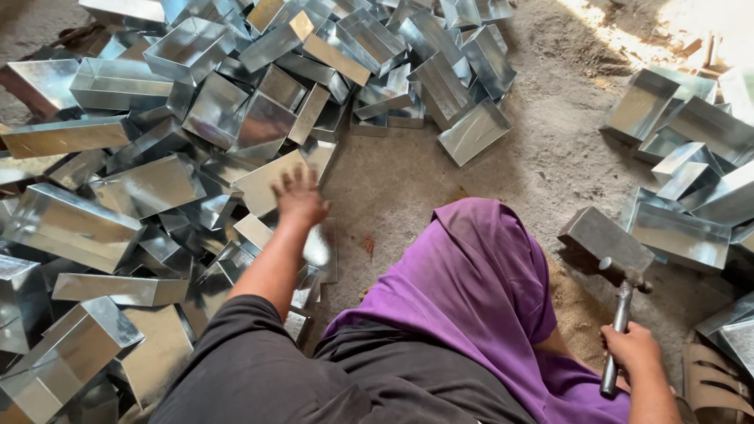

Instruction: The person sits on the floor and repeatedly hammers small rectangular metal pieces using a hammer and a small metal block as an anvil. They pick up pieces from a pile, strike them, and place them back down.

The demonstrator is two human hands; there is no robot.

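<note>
My left hand (298, 196) reaches out over a big pile of shiny sheet-metal trays (157, 188), fingers spread and blurred, just above one pale tray (263, 184). It holds nothing that I can see. My right hand (632, 349) grips the handle of a metal hammer (623, 302), whose head points up near a dark metal block (605, 238). A purple cloth (471, 290) drapes over my knee between the two arms.
The tray pile fills the left and the top of the view. A second, smaller heap of trays (691, 180) lies at the right. Bare dusty ground (542, 157) runs between them. A sandal (711, 385) sits at the bottom right.
</note>
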